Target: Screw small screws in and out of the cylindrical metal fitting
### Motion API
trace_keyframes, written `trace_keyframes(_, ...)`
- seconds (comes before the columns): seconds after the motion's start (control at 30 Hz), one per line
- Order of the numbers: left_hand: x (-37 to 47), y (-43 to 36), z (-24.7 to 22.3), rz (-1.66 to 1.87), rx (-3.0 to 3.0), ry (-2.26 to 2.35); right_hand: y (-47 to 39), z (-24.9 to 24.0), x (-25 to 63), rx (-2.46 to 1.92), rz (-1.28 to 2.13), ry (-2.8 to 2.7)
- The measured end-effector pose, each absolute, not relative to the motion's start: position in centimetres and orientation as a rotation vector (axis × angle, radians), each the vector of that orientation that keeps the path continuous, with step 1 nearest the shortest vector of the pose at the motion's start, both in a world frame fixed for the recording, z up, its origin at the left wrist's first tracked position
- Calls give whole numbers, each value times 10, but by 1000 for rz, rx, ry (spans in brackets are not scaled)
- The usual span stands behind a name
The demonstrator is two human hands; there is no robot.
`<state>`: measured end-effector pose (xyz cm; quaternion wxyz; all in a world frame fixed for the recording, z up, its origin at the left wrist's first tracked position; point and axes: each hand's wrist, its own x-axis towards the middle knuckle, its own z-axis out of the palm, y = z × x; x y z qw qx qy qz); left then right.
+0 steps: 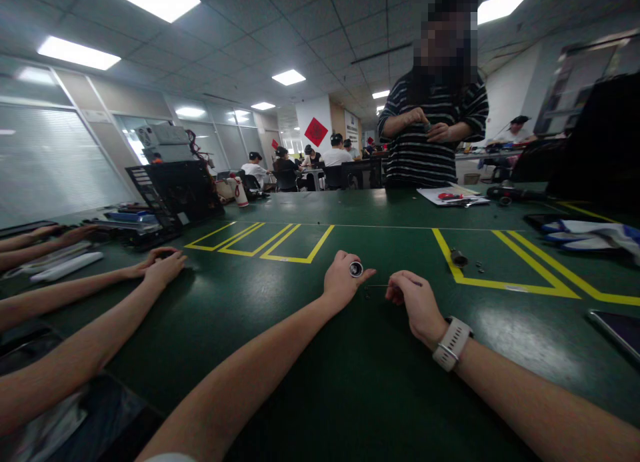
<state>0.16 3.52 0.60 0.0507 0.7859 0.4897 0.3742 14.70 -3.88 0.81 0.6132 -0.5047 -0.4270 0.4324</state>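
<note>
Landmark, one: silver-rimmed part (355,269), round, its open end turned toward my camera.
Left hand (343,279), one: fingers wrapped around the part, thumb stretched out to its right.
Right hand (413,299), one: to the right of the part, fingertips pinching a thin rod (379,286), which points left to just below it.
Small dark bits (367,295): on the table just nearer me than the part; too small for me to identify.
Loose metal piece (459,257), one: right of the part, by the yellow tape (487,285), with more little pieces (480,267) beside it.

Step in hand, my judgement: fine work with the rod close to the part. The next move calls for a steady left grip and small, controlled motion of the rod tip, without brushing the bits.

Room: the green table (360,382) is open on the near side of the part. Its far edge lies well beyond the part, where a co-worker (433,135) stands. Limits: another person's hands (165,262), well left of the part; gloves (593,235) and a phone (617,332), well right of it.
</note>
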Motion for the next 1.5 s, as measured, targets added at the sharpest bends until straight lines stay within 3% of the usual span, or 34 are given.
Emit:
trace_keyframes(0.73, -5, 60, -11, 1247, 1939, 1128, -43, 5, 150, -1330, 818, -1187)
trace_keyframes(1.5, -2, 61, -11, 1200, 1614, 959, -39, 2, 146, -1155, 906, -1315)
